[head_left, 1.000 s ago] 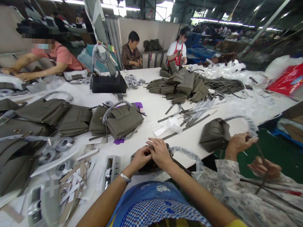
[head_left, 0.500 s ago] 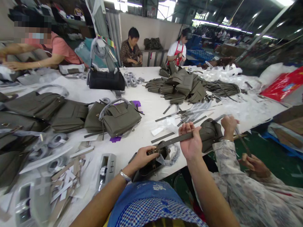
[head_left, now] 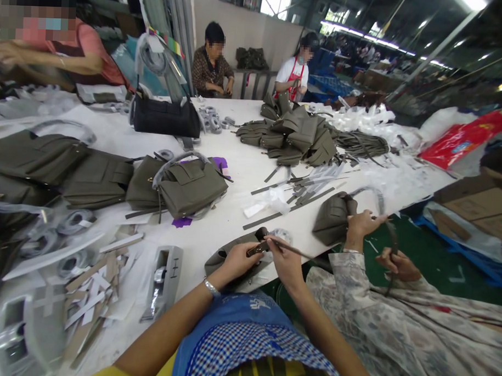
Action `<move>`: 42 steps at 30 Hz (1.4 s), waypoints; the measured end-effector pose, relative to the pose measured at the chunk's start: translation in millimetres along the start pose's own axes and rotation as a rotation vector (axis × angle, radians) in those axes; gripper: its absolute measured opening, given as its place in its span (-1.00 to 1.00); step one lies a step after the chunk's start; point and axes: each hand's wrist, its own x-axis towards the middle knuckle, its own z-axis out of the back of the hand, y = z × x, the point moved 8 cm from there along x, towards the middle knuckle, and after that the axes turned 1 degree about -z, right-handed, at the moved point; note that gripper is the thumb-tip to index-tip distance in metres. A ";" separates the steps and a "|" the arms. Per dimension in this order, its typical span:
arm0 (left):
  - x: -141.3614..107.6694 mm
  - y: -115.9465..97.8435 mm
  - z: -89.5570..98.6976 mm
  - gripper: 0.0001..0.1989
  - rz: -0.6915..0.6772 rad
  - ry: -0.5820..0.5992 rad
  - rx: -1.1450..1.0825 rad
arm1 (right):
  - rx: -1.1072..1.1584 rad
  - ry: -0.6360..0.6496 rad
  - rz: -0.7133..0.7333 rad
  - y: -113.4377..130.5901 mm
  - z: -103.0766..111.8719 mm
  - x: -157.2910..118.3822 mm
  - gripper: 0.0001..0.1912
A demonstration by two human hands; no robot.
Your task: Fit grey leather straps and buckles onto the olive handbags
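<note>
An olive-green handbag [head_left: 219, 258] lies at the table's near edge in front of me. My left hand [head_left: 241, 260] is closed on the bag's upper edge by a metal fitting, which the fingers partly cover. My right hand [head_left: 286, 261] pinches a narrow olive strap [head_left: 292, 247] close to the left fingertips. The strap's loose end trails off to the right. Whether it passes through the fitting I cannot tell. Behind my right hand lies a plastic-wrapped handle [head_left: 283, 234], partly hidden.
At my right a co-worker's hands [head_left: 362, 227] handle another olive bag [head_left: 334, 218] and a strap. Finished-looking bags [head_left: 191, 188] stand left, near tape dispensers [head_left: 163, 281] and cardboard strips [head_left: 95, 292]. A bag pile [head_left: 294, 132], loose straps [head_left: 266, 218] and a black bag [head_left: 167, 116] lie farther back.
My right hand has come down and left, from holding the strap stretched out to pinching it beside my left hand. The view has shifted slightly. The co-worker's hands have moved on their bag.
</note>
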 end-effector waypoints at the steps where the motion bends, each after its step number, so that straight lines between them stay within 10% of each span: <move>1: 1.1 0.1 -0.1 -0.68 0.003 0.016 -0.016 | 0.117 -0.029 -0.049 -4.1 3.2 -0.3 -0.71; 13: 0.4 -2.7 5.4 -0.71 -0.023 -0.059 0.004 | 1.108 -0.316 -0.518 -80.8 5.3 -10.2 -0.90; 20: -3.0 1.4 -2.3 -0.60 -0.038 0.063 -0.075 | 1.120 -0.331 -0.606 -102.5 3.1 -10.2 -0.92; 29: -1.5 9.3 -1.2 -0.59 -0.005 0.084 -0.098 | 0.912 0.030 -0.525 -52.9 -2.4 -14.9 -0.70; 42: 2.5 22.7 -5.8 -0.55 0.023 0.111 -0.109 | 0.595 0.132 -0.304 -30.1 -1.4 -12.7 -0.65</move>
